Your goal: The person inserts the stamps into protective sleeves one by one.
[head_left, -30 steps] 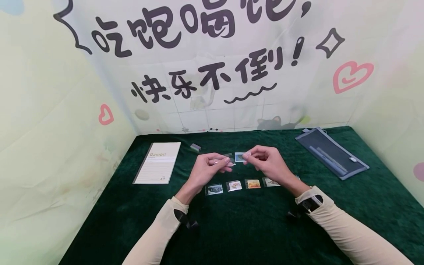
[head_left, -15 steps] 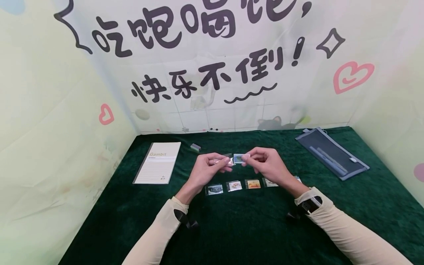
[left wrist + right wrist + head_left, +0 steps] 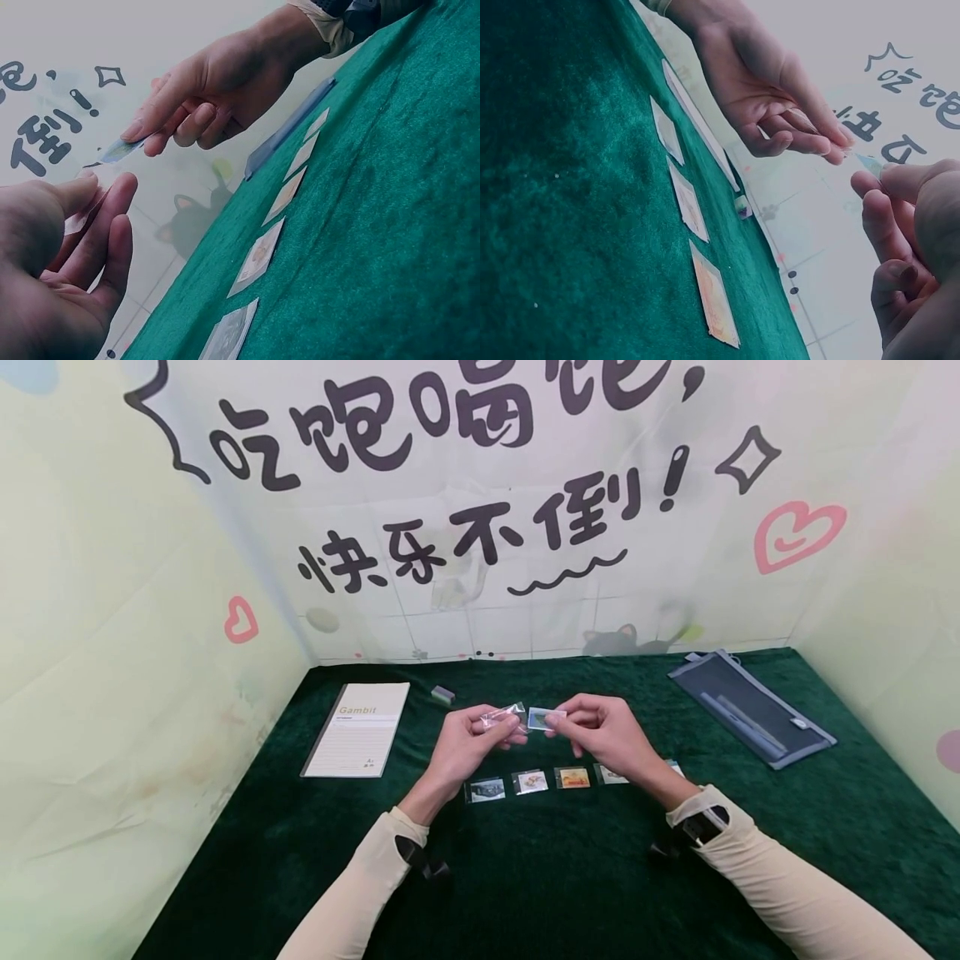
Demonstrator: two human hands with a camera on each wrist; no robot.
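My left hand point(image 3: 468, 739) pinches a small clear plastic sleeve point(image 3: 512, 710) between thumb and fingers, above the table. Facing it, my right hand point(image 3: 611, 731) pinches a stamp-sized picture card point(image 3: 537, 718), blue and green with a pale border. The card's left edge is right by the sleeve in the head view. In the left wrist view the card point(image 3: 118, 152) slants just above the left fingertips. Below the hands lies a row of several small cards in sleeves, among them a bluish one point(image 3: 487, 790) and an orange one point(image 3: 573, 777). My right wrist partly hides the row's right end.
A white notebook point(image 3: 360, 731) marked "Gambit" lies at the left of the green cloth point(image 3: 525, 877). Behind the hands is a small purple and white eraser-like block point(image 3: 442, 694). A blue zip pouch point(image 3: 750, 706) with slim items inside lies at the back right.
The right hand's card has shifted slightly left, nearer the sleeve. In the left hand, the sleeve has tilted up and shows more above the thumb.
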